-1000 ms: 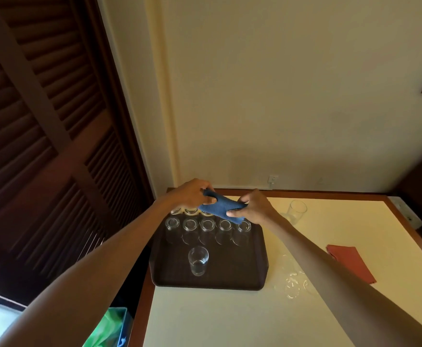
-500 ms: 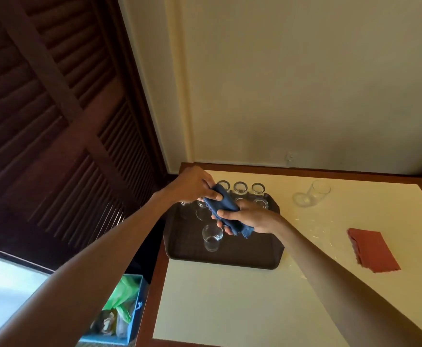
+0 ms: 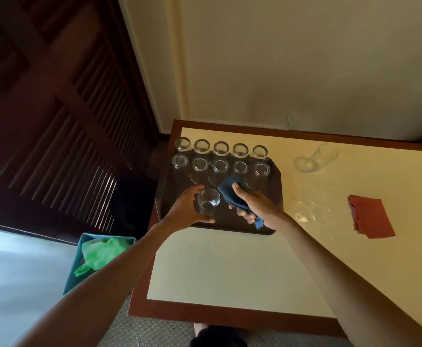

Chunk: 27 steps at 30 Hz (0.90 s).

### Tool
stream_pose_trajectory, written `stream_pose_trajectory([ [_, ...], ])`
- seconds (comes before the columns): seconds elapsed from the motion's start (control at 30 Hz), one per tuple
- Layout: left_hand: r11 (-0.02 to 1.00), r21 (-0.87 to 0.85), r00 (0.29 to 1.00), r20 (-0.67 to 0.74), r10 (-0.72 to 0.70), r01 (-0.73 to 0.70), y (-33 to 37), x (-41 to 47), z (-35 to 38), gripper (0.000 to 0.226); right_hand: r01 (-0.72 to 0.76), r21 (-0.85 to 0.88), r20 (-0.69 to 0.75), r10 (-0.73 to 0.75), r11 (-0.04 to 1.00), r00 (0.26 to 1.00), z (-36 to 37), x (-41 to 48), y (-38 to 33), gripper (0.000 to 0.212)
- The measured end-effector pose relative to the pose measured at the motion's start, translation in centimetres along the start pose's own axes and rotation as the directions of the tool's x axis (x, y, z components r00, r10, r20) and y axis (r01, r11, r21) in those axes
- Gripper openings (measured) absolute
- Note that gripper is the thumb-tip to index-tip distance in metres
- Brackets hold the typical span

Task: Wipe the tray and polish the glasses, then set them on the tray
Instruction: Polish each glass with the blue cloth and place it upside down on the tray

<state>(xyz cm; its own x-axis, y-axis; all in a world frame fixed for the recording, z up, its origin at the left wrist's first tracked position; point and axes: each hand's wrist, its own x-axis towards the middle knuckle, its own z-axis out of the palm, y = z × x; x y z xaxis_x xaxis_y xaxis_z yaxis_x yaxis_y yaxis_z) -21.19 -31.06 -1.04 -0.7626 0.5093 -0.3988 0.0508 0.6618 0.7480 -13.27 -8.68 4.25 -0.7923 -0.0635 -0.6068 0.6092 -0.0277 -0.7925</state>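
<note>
Left arm: bare, reaches forward from the lower left, nearly straight.
Left hand point(image 3: 188, 209): palm turned inward, fingers and thumb curled round a glass point(image 3: 208, 203), thumb at the near side.
Right arm: bare, stretches in from the lower right.
Right hand point(image 3: 252, 205): closed on a blue cloth point(image 3: 232, 195), thumb on top, fingers underneath.
Spacing: hands close together, not touching.

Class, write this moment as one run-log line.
left hand: around lone glass on tray | right hand: holds blue cloth | spare glass: lies on table
</note>
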Motion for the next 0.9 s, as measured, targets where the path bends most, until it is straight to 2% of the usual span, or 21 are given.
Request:
stream_pose_trajectory([
  [0.13,0.993,-0.12,0.989,-0.15,-0.002,-0.016,-1.4,0.8,3.5,0.099,-0.069,0.075,0.035,0.067,0.995,0.997,-0.3,0.4,1.8,0.064],
  [0.23,0.991,-0.124,0.973,-0.231,0.02,-0.05,-2.1,1.5,4.2,0.079,-0.089,0.072,0.038,0.087,0.993,0.995,-0.6,0.5,2.5,0.067],
  [0.37,0.992,-0.065,0.964,-0.253,0.084,-0.104,-0.6,1.6,3.3,0.075,-0.092,0.032,0.027,0.091,0.995,0.996,-0.5,0.5,2.0,0.068],
  [0.47,0.986,0.013,0.964,-0.205,0.168,-0.169,1.4,1.2,1.8,0.079,-0.054,-0.042,0.054,0.056,0.998,0.997,-0.5,0.1,0.3,0.066],
  [0.53,0.97,0.083,0.956,-0.17,0.239,-0.228,3.2,0.6,0.0,0.082,-0.04,-0.153,0.06,0.049,0.987,0.997,-0.6,-0.5,-1.3,0.065],
  [0.63,0.949,0.132,0.95,-0.092,0.3,-0.287,6.1,-0.3,-2.9,0.084,-0.006,-0.335,0.079,0.034,0.942,0.996,-0.8,-1.6,-3.6,0.067],
  [0.77,0.884,0.31,0.933,0.033,0.358,-0.35,10.1,-1.3,-6.3,0.089,0.051,-0.519,0.076,-0.013,0.854,0.997,-1.0,-3.3,-7.0,0.064],
  [0.9,0.797,0.431,0.898,0.09,0.43,-0.424,15.3,-3.0,-8.8,0.089,0.148,-0.474,0.085,-0.122,0.868,0.989,-0.7,-5.4,-10.4,0.038],
])
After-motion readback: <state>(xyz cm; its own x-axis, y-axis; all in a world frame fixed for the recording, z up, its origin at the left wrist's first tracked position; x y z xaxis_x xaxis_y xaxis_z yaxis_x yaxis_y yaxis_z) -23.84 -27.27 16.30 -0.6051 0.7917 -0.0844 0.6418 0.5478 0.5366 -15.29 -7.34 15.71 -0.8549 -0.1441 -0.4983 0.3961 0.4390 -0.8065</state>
